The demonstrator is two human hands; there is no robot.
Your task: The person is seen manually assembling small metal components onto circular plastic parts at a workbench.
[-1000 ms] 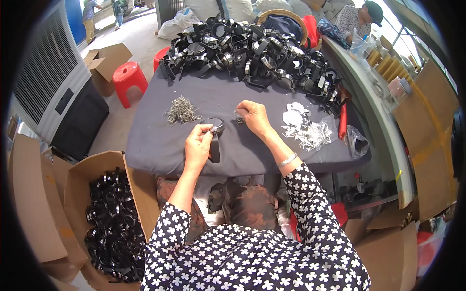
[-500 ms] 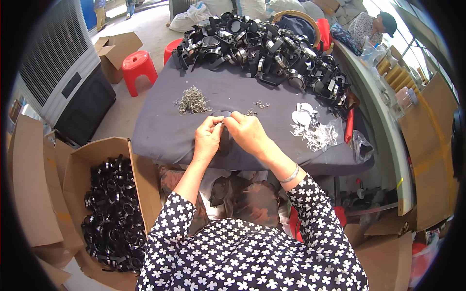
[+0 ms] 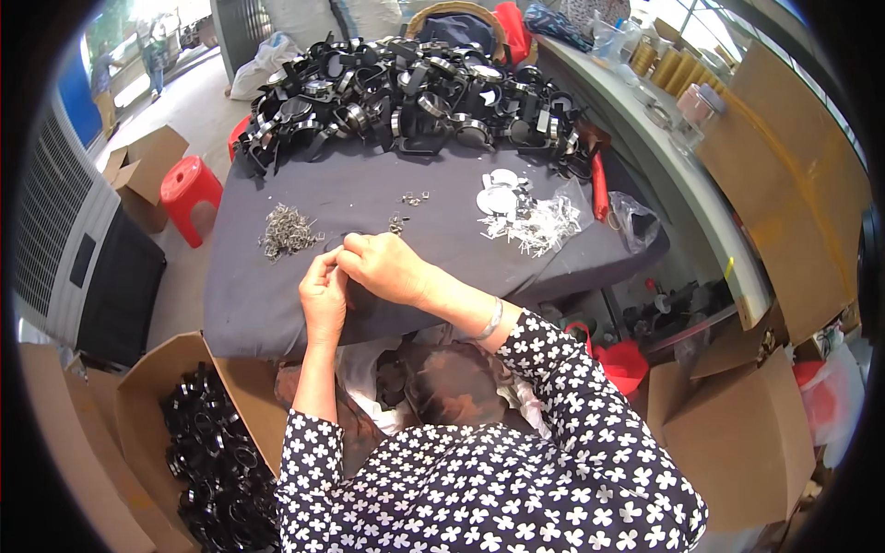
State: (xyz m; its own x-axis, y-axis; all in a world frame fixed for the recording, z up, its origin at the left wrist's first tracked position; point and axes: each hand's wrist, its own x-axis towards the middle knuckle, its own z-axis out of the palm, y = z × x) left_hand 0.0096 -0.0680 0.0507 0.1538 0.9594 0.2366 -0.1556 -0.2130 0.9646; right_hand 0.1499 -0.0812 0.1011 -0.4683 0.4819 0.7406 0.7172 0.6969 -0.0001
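Observation:
My left hand [image 3: 324, 293] and my right hand [image 3: 385, 267] meet above the near left part of the cloth-covered table [image 3: 442, 198]. The left fingers are closed on a black watch strap, which shows only as a dark strip between the hands. Thumb and fingers of the right hand pinch at the same spot; what lies in their tips is hidden. Close to the hands lie a heap of small silver buckles [image 3: 288, 230] and a few loose buckles [image 3: 397, 224]. A big pile of black-strapped watches [image 3: 406, 97] covers the far side.
White discs [image 3: 498, 195] and thin white plastic pieces [image 3: 535, 226] lie right of the hands, beside a red tool handle [image 3: 599, 184]. A carton of black watches [image 3: 210, 452] stands at lower left. A red stool [image 3: 191, 198] is beyond the table's left side.
My view has turned right, so the hands and table appear farther left. The hands stay together; the strap seen below them before is now mostly hidden.

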